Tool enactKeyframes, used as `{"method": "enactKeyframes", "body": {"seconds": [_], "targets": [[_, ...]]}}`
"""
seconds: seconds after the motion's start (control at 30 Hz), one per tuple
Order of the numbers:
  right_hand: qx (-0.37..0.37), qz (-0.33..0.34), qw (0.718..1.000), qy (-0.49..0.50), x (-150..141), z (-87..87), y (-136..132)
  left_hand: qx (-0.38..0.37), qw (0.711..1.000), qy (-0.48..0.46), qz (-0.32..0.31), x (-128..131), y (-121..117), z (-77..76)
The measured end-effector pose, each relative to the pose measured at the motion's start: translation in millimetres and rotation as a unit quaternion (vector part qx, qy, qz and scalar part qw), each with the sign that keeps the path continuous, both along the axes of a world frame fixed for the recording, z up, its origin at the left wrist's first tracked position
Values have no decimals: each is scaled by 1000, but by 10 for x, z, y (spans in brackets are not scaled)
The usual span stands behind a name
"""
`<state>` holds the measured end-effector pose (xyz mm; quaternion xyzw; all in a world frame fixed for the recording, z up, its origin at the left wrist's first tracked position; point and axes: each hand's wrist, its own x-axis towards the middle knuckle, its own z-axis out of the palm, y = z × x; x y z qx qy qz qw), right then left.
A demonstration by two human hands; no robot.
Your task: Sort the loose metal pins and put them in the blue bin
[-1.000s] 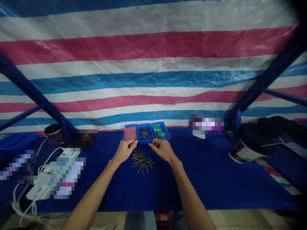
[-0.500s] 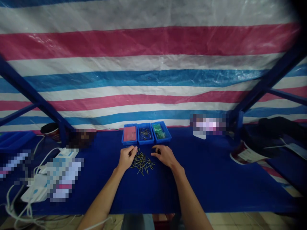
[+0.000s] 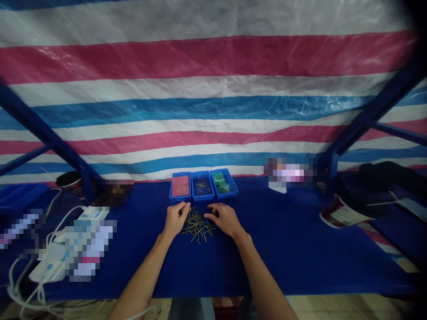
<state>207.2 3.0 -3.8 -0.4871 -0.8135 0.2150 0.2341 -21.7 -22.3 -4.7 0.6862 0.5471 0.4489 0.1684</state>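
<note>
A loose pile of thin metal pins (image 3: 197,225) lies on the blue table cover (image 3: 293,253). My left hand (image 3: 175,218) rests at the pile's left edge, fingers curled with thumb and forefinger pinched on a pin. My right hand (image 3: 224,219) hovers at the pile's right edge, fingers bent and pointing left at the pins; what it holds, if anything, is hidden. Behind the pile stand three small blue trays: the left tray (image 3: 180,186) with a pink pad, the middle tray (image 3: 202,186) with pins, the right tray (image 3: 224,183) with green parts.
White cables and a power strip (image 3: 50,262) lie at the left with blurred packages. A dark cup (image 3: 69,181) stands at the back left. A dark bag (image 3: 373,186) and a round container (image 3: 340,213) sit at the right. A striped tarp (image 3: 207,89) hangs behind.
Both hands have drawn back from near the trays to the pin pile. In the last half second my right hand edged left toward the pins.
</note>
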Motion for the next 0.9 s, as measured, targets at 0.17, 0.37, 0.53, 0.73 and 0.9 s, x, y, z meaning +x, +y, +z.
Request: {"method": "enactKeyframes", "body": {"seconds": [0.17,0.37,0.53,0.73,0.9], "targets": [[3,-1,1000,-20,-78,-30,-10,-15,1000,-1,-1,1,7,7],[18,-5,1000,-17,-107,-45,-25,-22,1000,4,-8,7,3,17],[12,19,1000,-7,-154,-15,-60,-20,1000,7,-8,-1,5,12],[8,37,999,-11,-173,7,-60,-23,1000,3,-7,-4,12,-1],[25,49,998,1,-172,-37,-48,-22,1000,0,-10,9,2,13]]}}
